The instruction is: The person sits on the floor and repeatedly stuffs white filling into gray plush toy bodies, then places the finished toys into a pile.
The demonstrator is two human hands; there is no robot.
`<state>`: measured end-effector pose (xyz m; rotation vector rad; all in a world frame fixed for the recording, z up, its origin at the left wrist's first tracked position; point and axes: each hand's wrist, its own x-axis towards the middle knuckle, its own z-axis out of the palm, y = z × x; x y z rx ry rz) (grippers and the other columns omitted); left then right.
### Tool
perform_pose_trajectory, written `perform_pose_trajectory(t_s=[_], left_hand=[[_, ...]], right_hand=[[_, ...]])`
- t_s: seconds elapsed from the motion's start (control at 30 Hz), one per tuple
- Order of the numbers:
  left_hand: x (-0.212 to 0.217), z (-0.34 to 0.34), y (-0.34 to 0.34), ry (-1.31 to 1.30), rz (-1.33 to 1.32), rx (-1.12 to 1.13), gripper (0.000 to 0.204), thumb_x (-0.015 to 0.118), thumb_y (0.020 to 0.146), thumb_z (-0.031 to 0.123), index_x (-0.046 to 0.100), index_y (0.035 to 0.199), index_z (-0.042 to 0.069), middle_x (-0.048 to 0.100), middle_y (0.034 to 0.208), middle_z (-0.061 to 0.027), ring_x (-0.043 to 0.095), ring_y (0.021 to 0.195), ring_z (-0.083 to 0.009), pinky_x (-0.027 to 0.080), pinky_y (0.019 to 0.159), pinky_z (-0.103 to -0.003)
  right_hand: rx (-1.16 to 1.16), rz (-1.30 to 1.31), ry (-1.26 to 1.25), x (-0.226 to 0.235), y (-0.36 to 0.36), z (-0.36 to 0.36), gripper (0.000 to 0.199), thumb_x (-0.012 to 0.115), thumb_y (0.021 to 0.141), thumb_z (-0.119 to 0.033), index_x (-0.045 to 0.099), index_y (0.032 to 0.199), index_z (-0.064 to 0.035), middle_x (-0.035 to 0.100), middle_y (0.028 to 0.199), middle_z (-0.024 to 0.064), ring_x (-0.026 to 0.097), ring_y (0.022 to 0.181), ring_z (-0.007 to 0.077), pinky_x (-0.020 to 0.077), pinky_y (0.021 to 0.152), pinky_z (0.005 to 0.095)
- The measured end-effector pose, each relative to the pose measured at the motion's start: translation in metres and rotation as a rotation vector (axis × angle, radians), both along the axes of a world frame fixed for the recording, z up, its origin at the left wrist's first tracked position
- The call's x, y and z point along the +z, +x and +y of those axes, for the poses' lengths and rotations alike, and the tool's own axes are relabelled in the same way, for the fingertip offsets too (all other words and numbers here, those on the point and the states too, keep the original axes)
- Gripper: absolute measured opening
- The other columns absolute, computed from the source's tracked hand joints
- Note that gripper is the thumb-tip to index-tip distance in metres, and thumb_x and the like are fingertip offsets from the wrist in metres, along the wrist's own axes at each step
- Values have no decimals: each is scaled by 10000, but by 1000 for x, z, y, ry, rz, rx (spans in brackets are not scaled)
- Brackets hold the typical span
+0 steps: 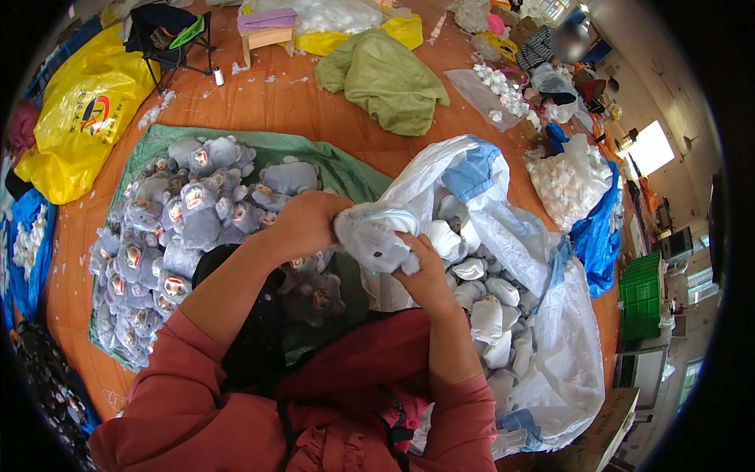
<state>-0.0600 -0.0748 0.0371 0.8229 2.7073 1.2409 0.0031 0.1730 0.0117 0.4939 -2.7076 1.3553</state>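
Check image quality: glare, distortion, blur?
Head view: strong fisheye bend inside a black rim; same head view, bright opening at right blown out to white; grey plush piece at centre fairly sharp in head view, person at upper right partly smeared.

The held piece (pixel 370 240) is of fluffy grey plush, quite matt. The white sack (pixel 572 346) looks like woven plastic, wrinkled, slightly glossy. The floor (pixel 275 102) seems smooth wood with soft shine.
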Motion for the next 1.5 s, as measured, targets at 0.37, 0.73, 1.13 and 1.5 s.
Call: perform_pose_trajectory(t_s=[0.37,0.73,1.13,1.5], left_hand=[[-10,8,-1,667,-827,43,346,814,783,132,715,1084,-7,732,970,-92,684,887,-199,527,812,-336],[20,18,10,299,-944,-27,458,735,912,331,639,1206,-8,680,1107,-89,625,1001,-158,514,818,-302],[12,5,4,148,-871,-147,343,701,923,305,668,1082,2,614,748,-33,562,558,-107,433,499,-262],[2,0,1,227,-711,-18,242,685,931,263,665,862,32,541,717,25,528,640,-81,441,517,-260]], right_hand=[[-152,-212,-860,-20,-8,1,525,726,911,-175,494,1364,-49,625,1083,22,603,967,105,512,798,278],[-429,-446,-1031,-9,-11,2,263,676,957,-159,580,1182,-61,659,986,27,602,849,113,522,767,269],[-533,-78,-777,-35,-16,11,148,593,1016,-191,642,1021,-52,580,884,-50,473,795,52,409,738,207],[-615,15,-613,-23,-18,6,321,489,1063,-308,640,953,-47,520,855,-43,421,797,55,375,753,219]])
